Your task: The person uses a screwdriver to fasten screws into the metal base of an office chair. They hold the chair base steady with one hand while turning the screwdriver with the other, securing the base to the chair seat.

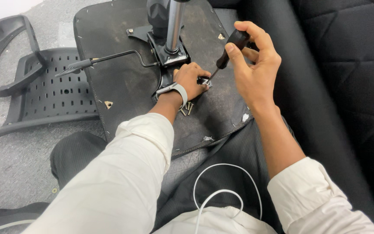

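Near the middle of the upturned chair seat (122,82), the left hand (191,78) pinches a small bracket (204,81) while the right hand (252,65), clamped on a screwdriver (229,50), drives its screw; next comes steady downward turning, apparently.

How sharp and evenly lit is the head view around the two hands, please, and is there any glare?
Head view: light is soft and even, shadows faint; both hands, the left hand and the right hand with the screwdriver, are sharp; a bright streak of glare runs down the metal column; the top-left corner is blown out white.
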